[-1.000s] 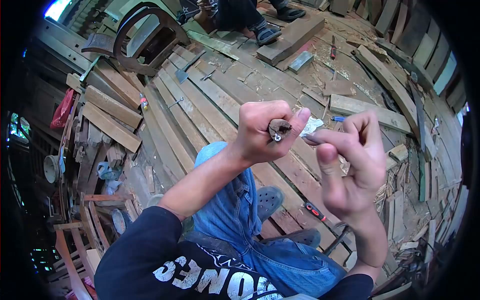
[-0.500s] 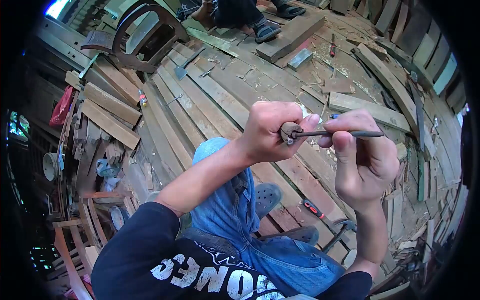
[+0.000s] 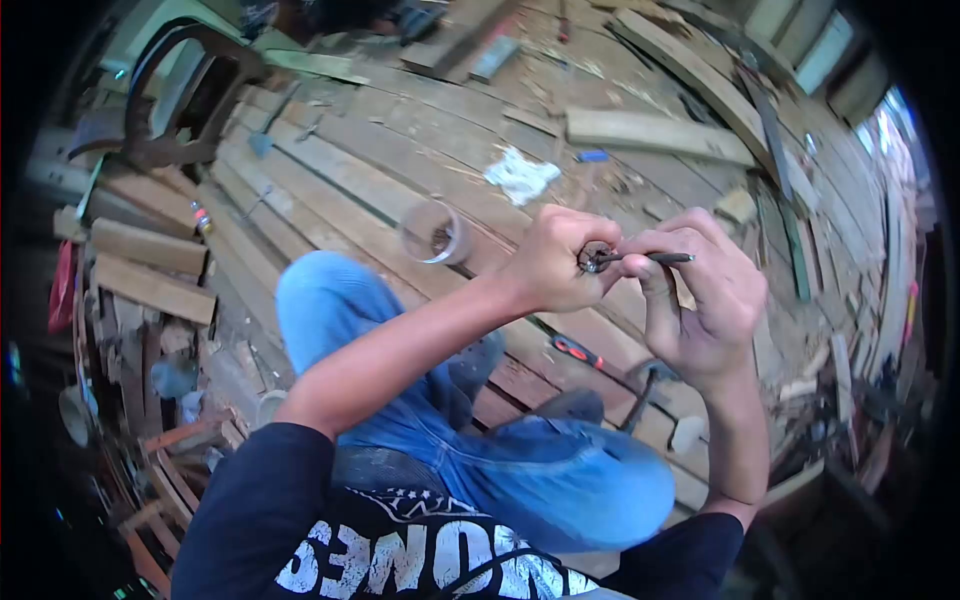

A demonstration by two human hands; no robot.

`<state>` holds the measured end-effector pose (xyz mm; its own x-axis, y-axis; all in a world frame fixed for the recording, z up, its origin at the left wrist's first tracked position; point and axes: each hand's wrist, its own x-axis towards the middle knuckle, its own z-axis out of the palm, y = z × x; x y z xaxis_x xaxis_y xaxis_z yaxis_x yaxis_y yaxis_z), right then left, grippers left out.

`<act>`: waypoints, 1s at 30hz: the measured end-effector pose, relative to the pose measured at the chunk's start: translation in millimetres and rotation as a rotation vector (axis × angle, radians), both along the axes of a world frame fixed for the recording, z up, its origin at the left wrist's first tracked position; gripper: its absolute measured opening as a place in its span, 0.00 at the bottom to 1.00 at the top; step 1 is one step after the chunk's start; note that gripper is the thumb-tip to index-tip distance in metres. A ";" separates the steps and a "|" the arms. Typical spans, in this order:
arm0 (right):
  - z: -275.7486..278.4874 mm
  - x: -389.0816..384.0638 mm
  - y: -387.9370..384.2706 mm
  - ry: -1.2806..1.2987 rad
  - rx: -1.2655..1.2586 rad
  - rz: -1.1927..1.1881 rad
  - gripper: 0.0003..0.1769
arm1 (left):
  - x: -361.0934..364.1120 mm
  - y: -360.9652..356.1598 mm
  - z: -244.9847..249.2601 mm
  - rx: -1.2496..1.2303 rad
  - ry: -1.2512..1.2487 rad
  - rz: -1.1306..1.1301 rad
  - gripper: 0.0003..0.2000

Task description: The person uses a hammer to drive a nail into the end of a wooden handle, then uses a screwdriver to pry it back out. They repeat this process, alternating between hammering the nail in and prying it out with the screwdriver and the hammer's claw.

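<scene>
My left hand [image 3: 555, 262] is closed around a round piece of wood [image 3: 590, 256], whose dark, hollowed end faces my right hand. Between the thumb and fingers of my right hand [image 3: 710, 290] is a thin dark metal rod [image 3: 672, 258]. The rod's near end meets the hollow in the wood, and its other end sticks out to the right past my fingers. Both hands are held close together above my crossed legs, fingertips nearly touching. Most of the wooden piece is hidden inside my left fist.
On the plank floor are a clear plastic tub [image 3: 408, 238] with brown bits, a white cloth [image 3: 522, 176] and a blue object [image 3: 592, 156]. A hammer [image 3: 640, 400] and a red-and-black handle [image 3: 577, 350] lie by my legs. Timber [image 3: 660, 137] and a curved wooden frame [image 3: 145, 110] stand farther off.
My hands have come closer together and less of the rod shows. The view has shifted, so the floor things appear farther left and the plastic tub is in sight.
</scene>
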<state>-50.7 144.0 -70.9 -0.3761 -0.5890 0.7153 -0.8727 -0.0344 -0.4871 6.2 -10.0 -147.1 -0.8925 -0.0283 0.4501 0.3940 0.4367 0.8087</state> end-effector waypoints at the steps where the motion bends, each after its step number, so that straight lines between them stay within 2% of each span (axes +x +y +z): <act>1: -17.2 5.9 14.0 -0.017 0.029 -0.039 0.11 | -4.3 16.0 -26.5 0.029 -0.017 -0.039 0.11; 3: -53.6 21.1 40.5 -0.093 0.125 -0.191 0.10 | -1.2 50.0 -78.6 0.194 -0.038 -0.070 0.12; 4: -74.0 29.0 49.6 -0.108 0.138 -0.215 0.10 | 5.7 63.4 -97.1 0.282 -0.141 -0.097 0.13; 5: -94.0 37.0 56.5 -0.138 0.134 -0.263 0.10 | 8.1 69.2 -107.0 0.289 -0.157 -0.116 0.13; 7: -114.3 51.4 68.0 -0.203 0.145 -0.317 0.10 | 23.7 78.5 -126.7 0.238 -0.233 -0.141 0.04; 9: -123.2 60.0 71.6 -0.199 0.117 -0.377 0.10 | 27.5 85.7 -140.2 0.242 -0.208 -0.127 0.05; 11: -124.6 62.3 73.6 -0.188 0.105 -0.397 0.10 | 23.1 87.0 -136.3 0.150 -0.125 -0.132 0.05; 13: -124.0 59.2 74.1 -0.165 0.136 -0.429 0.09 | 16.5 86.7 -135.3 0.141 -0.168 -0.160 0.06; 15: -128.1 55.4 74.3 -0.174 0.111 -0.428 0.09 | 9.1 81.8 -126.6 0.043 -0.023 -0.208 0.08; 16: -129.6 55.0 74.8 -0.169 0.091 -0.418 0.10 | 8.9 72.3 -115.2 -0.038 -0.029 -0.266 0.15; 17: -130.6 54.4 75.2 -0.162 0.072 -0.405 0.10 | 7.3 66.0 -102.4 -0.038 -0.033 -0.265 0.15; 19: -130.6 56.0 71.1 -0.165 0.072 -0.387 0.11 | 3.4 59.2 -79.2 -0.007 0.080 -0.272 0.26; 20: -130.7 56.4 70.2 -0.165 0.071 -0.370 0.11 | 2.5 59.3 -72.5 -0.006 0.079 -0.270 0.26; 22: -126.5 54.5 71.7 -0.158 0.112 -0.372 0.12 | 2.2 60.4 -63.2 0.286 0.095 -0.211 0.31; 23: -125.1 54.5 72.2 -0.149 0.150 -0.376 0.13 | 0.6 60.6 -59.8 0.286 0.090 -0.211 0.31; 25: -127.9 55.5 72.3 -0.172 0.128 -0.366 0.12 | -1.6 62.3 -53.1 0.023 0.228 -0.269 0.27; 26: -129.9 55.9 72.0 -0.136 0.120 -0.393 0.12 | 2.1 66.8 -45.9 -0.012 0.184 -0.287 0.19; 27: -131.8 55.2 72.4 -0.098 0.114 -0.428 0.11 | 0.7 67.2 -46.2 -0.005 0.182 -0.300 0.19; 30: -136.9 54.3 75.1 -0.092 0.079 -0.445 0.10 | -1.1 71.1 -44.5 -0.049 0.173 -0.364 0.09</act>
<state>3.6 219.1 -207.8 -0.6646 -0.4071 0.6265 -0.7471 0.3743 -0.5493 5.2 61.1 -191.5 -0.7514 0.3011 0.5872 0.6582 0.2796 0.6990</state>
